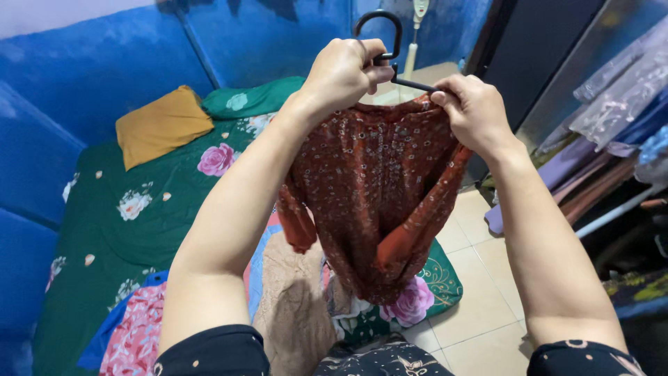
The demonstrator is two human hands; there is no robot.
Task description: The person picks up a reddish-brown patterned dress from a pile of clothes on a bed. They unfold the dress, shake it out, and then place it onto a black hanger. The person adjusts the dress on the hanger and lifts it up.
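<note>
Two hands hold up a thin rust-red garment (376, 195), soft and speckled with a small pale print, on a black hanger (385, 38) with a curved hook. The left hand (342, 69) is curled into a tight fist around the hanger's neck. The right hand (474, 111) pinches the cloth's shoulder over the hanger arm, fingers bent close. Both forearms are raised above a green floral mattress (139, 202).
</note>
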